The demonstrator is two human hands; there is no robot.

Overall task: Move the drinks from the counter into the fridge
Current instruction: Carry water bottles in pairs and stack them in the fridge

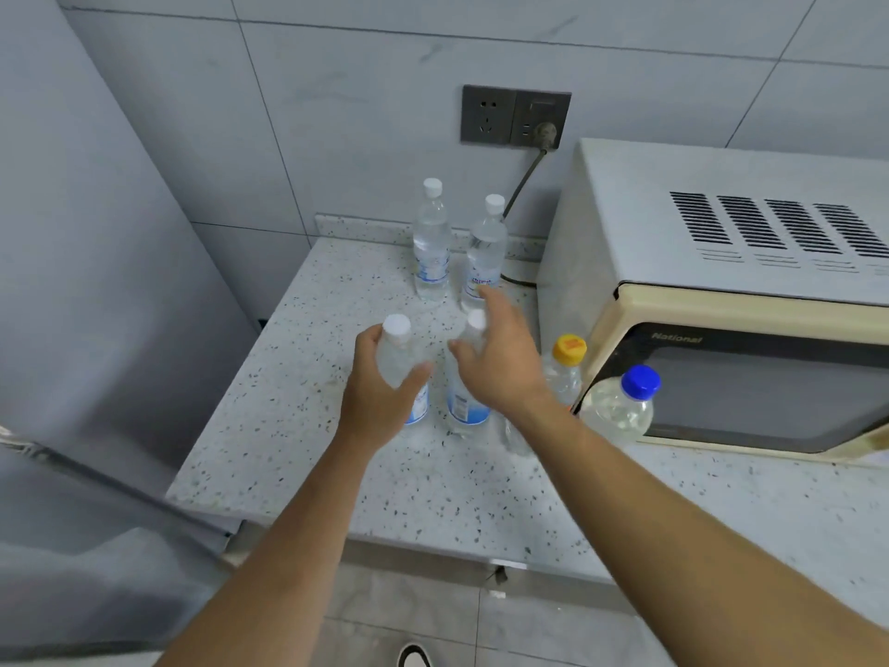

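Left hand (pixel 380 392) wraps smooth clear plastic bottle (pixel 401 363) on speckled counter (pixel 308 426)

Both forearms bare to the frame's lower edge, no sleeves, watch or rings seen. Left hand (pixel 380 387), right hand (pixel 500 358). Shoe tip (pixel 414 657), bottom centre: dark with white.

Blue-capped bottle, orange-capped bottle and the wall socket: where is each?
Blue-capped bottle (pixel 640 380): head view, on its cap.
Orange-capped bottle (pixel 569 349): head view, on its cap.
Wall socket (pixel 488 115): head view, left plate.
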